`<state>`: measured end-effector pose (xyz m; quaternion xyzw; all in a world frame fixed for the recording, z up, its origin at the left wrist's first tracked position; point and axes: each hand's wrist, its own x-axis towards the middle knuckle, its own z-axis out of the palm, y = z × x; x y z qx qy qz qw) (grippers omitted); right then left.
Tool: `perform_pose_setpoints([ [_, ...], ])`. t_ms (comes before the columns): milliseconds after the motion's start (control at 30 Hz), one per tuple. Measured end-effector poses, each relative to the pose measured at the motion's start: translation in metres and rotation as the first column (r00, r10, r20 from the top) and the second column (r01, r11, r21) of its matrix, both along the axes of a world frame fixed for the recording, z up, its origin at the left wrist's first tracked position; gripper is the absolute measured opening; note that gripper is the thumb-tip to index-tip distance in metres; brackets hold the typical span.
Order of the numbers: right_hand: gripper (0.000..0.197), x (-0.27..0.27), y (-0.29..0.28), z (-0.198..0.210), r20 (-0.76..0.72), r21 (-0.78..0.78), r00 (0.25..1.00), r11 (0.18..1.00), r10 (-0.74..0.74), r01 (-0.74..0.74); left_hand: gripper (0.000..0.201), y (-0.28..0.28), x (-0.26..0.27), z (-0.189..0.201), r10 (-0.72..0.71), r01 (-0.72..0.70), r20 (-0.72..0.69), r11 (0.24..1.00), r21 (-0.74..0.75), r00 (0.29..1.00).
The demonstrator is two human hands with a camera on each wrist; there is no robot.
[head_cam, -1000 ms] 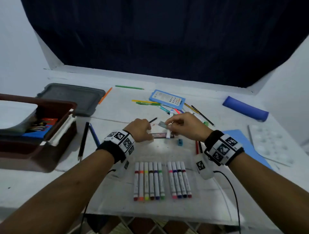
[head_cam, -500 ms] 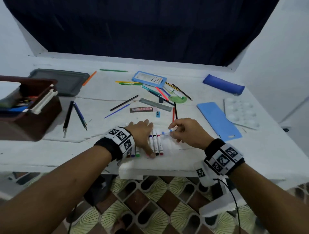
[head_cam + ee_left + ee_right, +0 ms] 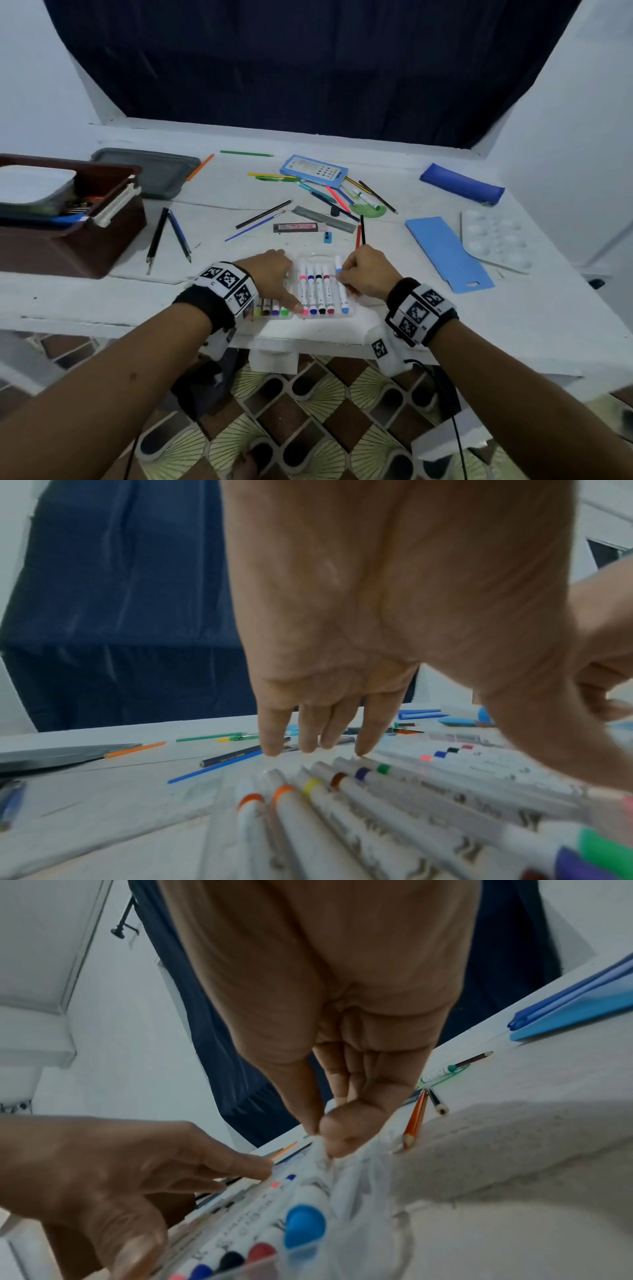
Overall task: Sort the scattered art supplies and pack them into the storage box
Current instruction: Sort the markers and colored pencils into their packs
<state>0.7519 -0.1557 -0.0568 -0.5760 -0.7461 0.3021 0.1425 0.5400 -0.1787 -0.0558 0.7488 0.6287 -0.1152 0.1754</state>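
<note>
Far out to the left of both hands sits the brown storage box (image 3: 72,236), already part filled, with loose pencils (image 3: 168,236) lying between it and the left hand (image 3: 270,274). That hand is spread flat, fingers straight, pressing on the markers (image 3: 274,310) in the clear marker tray (image 3: 352,310), thumb tip against the pink one; it grips nothing. Now the change: a second ago both hands were up at the far clutter around a small ruler, and half a second ago the right hand (image 3: 364,274) was carrying a blue-capped marker in. Here that blue marker (image 3: 341,287) lies at the right end of the row, touching its neighbour, with the right hand's fingertips (image 3: 337,1134) pinched on its upper end, seating it, I'd say. So the marker set looks nearly gathered; packing it in the box is not yet done. Beyond the hands, pens and the ruler (image 3: 323,219) wait; to the right lie a blue folder (image 3: 445,253) and a palette (image 3: 493,236).
</note>
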Motion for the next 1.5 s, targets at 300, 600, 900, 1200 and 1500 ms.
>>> perform_pose_setpoints([
  [300,0.027,-0.015,0.004,0.001,0.144,-0.018,0.989,0.999,0.041,-0.039,0.046,-0.013,-0.007,-0.006,0.043,-0.043,0.007,0.99,0.138,0.999],
  [600,0.02,-0.024,0.0,0.001,0.187,0.0,0.982,1.0,0.017,-0.017,0.049,-0.021,0.0,-0.001,0.086,-0.08,-0.02,0.975,0.208,0.996],
  [900,0.018,-0.024,-0.003,0.001,0.225,-0.036,0.974,0.999,0.014,-0.006,0.055,-0.021,-0.001,-0.009,0.135,-0.136,0.024,0.96,0.244,0.991],
  [1200,0.021,-0.025,-0.001,-0.009,0.217,0.033,0.976,0.999,-0.023,0.016,0.06,-0.02,-0.003,-0.011,0.166,-0.176,0.06,0.951,0.253,0.984],
  [1500,0.012,-0.015,-0.01,-0.009,0.09,-0.012,0.995,0.999,-0.036,0.037,0.06,-0.029,-0.004,-0.012,0.189,-0.211,0.112,0.948,0.239,0.976],
])
